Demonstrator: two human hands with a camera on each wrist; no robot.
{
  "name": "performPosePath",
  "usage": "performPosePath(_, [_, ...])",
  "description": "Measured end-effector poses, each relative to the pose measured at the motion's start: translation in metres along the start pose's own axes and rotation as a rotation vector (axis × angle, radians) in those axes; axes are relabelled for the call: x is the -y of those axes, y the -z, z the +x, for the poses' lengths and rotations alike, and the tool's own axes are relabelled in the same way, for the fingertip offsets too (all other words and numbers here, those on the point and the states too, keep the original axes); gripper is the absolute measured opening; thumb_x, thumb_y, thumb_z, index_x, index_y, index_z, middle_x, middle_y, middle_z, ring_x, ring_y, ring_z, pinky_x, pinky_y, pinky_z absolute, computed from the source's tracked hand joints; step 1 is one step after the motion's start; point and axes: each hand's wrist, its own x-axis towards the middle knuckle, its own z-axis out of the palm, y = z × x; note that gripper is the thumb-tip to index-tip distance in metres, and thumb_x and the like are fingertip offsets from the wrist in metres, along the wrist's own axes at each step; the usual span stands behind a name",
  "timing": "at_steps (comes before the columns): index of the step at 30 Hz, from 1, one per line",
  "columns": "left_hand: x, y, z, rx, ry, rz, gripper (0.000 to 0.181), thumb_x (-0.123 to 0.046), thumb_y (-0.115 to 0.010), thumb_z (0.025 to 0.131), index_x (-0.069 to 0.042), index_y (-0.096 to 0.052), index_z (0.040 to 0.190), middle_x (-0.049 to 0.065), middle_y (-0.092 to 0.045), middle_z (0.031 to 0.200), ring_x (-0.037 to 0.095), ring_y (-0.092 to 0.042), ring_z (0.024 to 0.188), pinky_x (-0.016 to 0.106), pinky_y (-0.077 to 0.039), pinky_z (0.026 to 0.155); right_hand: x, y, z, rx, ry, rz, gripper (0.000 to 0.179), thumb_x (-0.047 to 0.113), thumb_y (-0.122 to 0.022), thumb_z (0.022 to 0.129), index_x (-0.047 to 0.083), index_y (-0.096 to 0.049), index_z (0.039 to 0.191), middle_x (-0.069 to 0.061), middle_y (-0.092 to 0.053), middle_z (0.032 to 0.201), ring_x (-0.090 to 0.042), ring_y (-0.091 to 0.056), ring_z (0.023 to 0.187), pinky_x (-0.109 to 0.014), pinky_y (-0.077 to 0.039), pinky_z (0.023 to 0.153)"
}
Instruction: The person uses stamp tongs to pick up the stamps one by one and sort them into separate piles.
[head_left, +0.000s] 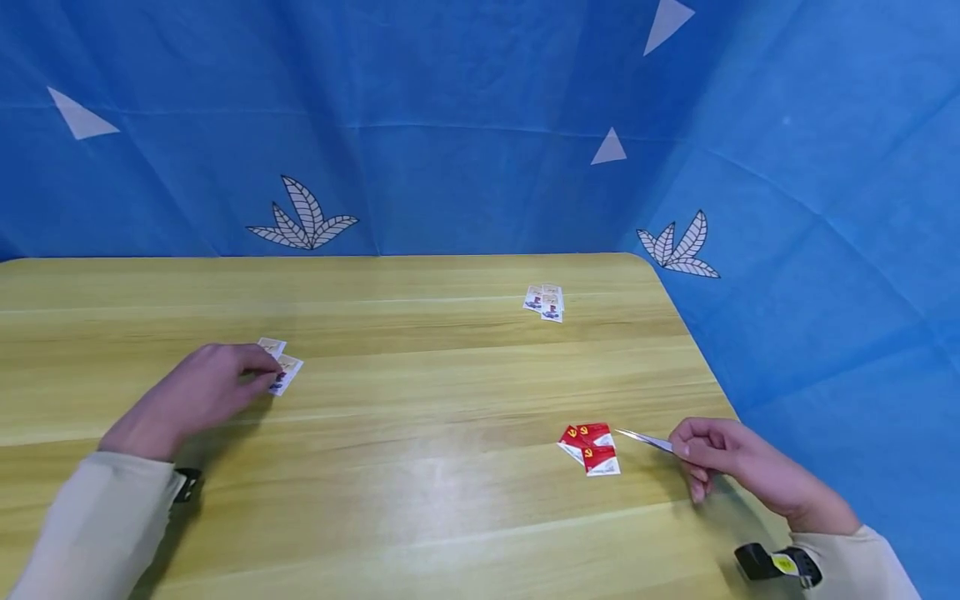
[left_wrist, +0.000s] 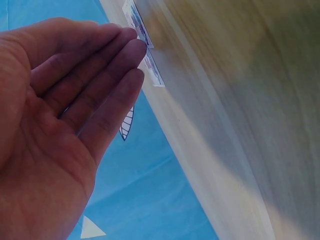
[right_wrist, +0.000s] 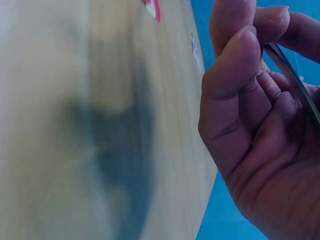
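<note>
My left hand point(head_left: 217, 383) pinches the left edge of a small white-bordered stamp point(head_left: 289, 375), thumb and fingertips together. In the left wrist view the fingers point(left_wrist: 107, 107) overlap this stamp point(left_wrist: 141, 22). A second stamp point(head_left: 271, 344) lies just behind it, partly covered. Held between thumb and fingers of my right hand point(head_left: 738, 467) are thin metal tweezers point(head_left: 647, 440), points to the left. Their points are close to the right side of a few red-and-white stamps point(head_left: 600, 458) with a yellow emblem. The right wrist view shows the tweezers point(right_wrist: 295, 82) running across the palm.
Toward the back right, several white-bordered stamps point(head_left: 551, 302) overlap in a small group. All lie on a light wood table point(head_left: 420, 350). A blue patterned cloth point(head_left: 465, 167) hangs behind the table and along its right edge.
</note>
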Motion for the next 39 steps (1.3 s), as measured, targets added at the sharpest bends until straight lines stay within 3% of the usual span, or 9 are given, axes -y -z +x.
performPosePath(4, [0.001, -0.002, -0.001, -0.015, -0.027, 0.008, 0.02, -0.005, -0.067, 0.09, 0.002, -0.072, 0.108, 0.02, -0.067, 0.112, 0.041, -0.061, 0.104, 0.058, -0.047, 0.086, 0.008, -0.001, 0.014, 0.027, 0.017, -0.032, 0.024, 0.003, -0.038, 0.105, -0.021, -0.04, 0.1, -0.022, -0.043, 0.07, -0.036, -0.062, 0.062, -0.04, -0.055, 0.063])
performPosePath(13, [0.0, -0.002, 0.001, -0.022, -0.059, 0.031, 0.018, -0.006, -0.069, 0.089, 0.001, -0.074, 0.105, 0.02, -0.065, 0.113, 0.041, -0.06, 0.104, 0.058, -0.047, 0.089, 0.031, -0.007, 0.045, -0.007, 0.064, -0.11, 0.019, 0.005, -0.044, 0.104, -0.014, -0.047, 0.1, -0.015, -0.049, 0.069, -0.032, -0.062, 0.059, -0.039, -0.054, 0.058])
performPosePath(24, [-0.001, -0.005, 0.002, -0.025, -0.093, 0.061, 0.016, -0.006, -0.069, 0.089, 0.001, -0.075, 0.101, 0.018, -0.065, 0.109, 0.04, -0.062, 0.101, 0.056, -0.048, 0.087, 0.055, -0.024, 0.083, -0.039, 0.022, -0.156, 0.017, 0.011, -0.052, 0.102, -0.006, -0.052, 0.1, -0.013, -0.05, 0.069, -0.036, -0.061, 0.059, -0.041, -0.054, 0.059])
performPosePath(30, [-0.003, -0.006, 0.003, -0.006, -0.076, 0.095, 0.017, -0.008, -0.069, 0.088, 0.002, -0.075, 0.101, 0.018, -0.065, 0.109, 0.04, -0.062, 0.099, 0.055, -0.048, 0.085, 0.066, -0.031, 0.106, -0.039, 0.004, -0.152, 0.018, 0.013, -0.053, 0.102, -0.005, -0.054, 0.1, -0.014, -0.053, 0.069, -0.04, -0.06, 0.061, -0.043, -0.054, 0.06])
performPosePath(39, [-0.005, -0.006, 0.002, 0.003, -0.049, 0.104, 0.017, -0.008, -0.07, 0.089, 0.003, -0.075, 0.101, 0.018, -0.064, 0.109, 0.038, -0.063, 0.097, 0.054, -0.05, 0.084, 0.078, -0.045, 0.14, 0.018, 0.012, -0.145, 0.018, 0.013, -0.053, 0.101, -0.005, -0.054, 0.103, -0.016, -0.054, 0.07, -0.031, -0.061, 0.06, -0.038, -0.053, 0.06])
